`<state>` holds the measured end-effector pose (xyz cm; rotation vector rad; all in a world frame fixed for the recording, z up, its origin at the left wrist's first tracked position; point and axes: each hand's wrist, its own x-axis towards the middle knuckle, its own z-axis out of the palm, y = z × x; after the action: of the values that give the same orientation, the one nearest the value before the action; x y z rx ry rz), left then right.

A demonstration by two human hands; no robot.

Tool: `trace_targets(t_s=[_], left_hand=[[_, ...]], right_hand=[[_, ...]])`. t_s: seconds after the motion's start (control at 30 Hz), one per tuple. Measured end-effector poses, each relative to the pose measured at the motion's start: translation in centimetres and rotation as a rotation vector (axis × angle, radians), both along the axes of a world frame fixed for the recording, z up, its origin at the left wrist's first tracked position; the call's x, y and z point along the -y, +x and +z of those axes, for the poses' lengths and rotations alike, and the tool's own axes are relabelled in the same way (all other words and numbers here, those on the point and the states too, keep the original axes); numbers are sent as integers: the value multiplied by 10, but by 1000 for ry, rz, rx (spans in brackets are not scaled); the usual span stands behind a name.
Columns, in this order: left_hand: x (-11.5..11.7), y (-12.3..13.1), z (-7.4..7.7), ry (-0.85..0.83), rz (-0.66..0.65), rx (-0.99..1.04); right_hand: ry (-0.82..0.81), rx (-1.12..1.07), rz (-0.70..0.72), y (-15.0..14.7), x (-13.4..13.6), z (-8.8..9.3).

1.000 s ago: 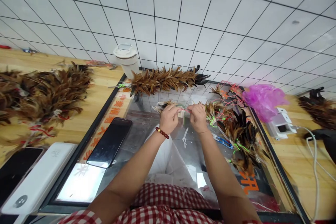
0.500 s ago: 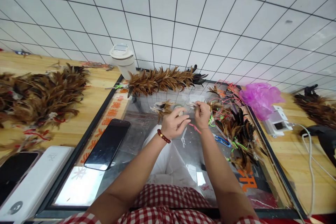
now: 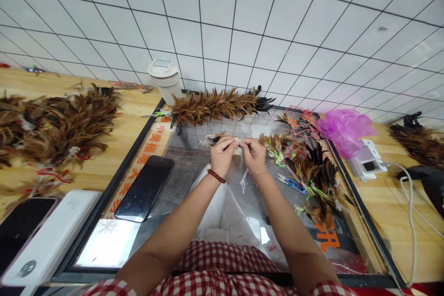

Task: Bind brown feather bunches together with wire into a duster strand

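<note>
Over the glass panel, my left hand [image 3: 222, 153] and my right hand [image 3: 255, 156] meet fingertip to fingertip. Both are closed in a pinch on a small whitish feather tuft [image 3: 238, 140], mostly hidden by the fingers. Just behind my left hand lies a brown feather bunch with pale ends [image 3: 212, 139]. Beside my right hand is another brown feather bunch [image 3: 277, 142] with green ties. A red strand and a white knotted cord [image 3: 243, 184] lie below the hands. Blue-handled thread snips [image 3: 292, 183] rest to the right of my right wrist.
A long brown feather plume [image 3: 218, 107] lies at the back by a white lidded container [image 3: 165, 81]. A black phone [image 3: 144, 188] and a white power bank [image 3: 52, 238] are at left. Dark feathers [image 3: 315, 171], a purple plastic bag [image 3: 347, 129] and a white device [image 3: 368, 164] sit at right.
My hands have come together; they were apart, the right pinching pale quills, the left with thumb and fingers more spread. Now both pinch at one spot.
</note>
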<state>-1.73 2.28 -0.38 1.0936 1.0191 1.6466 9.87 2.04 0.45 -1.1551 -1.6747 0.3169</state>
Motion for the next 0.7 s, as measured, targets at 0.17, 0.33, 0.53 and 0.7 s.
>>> trace_targets(t_s=[0.17,0.33,0.53,0.7], left_hand=[[2,3,9,1,48,12],[-9,-23,39,1,91,96],[-24,-90,66,-5,139,-224],[-20,-123,68,-226,-27,-762]], right_hand=[[44,79,31,-2,1,2],[4,155,17,2,-3,-2],[-23,134,-92,8,-8,-5],[-9,169,-58,7,-9,-7]])
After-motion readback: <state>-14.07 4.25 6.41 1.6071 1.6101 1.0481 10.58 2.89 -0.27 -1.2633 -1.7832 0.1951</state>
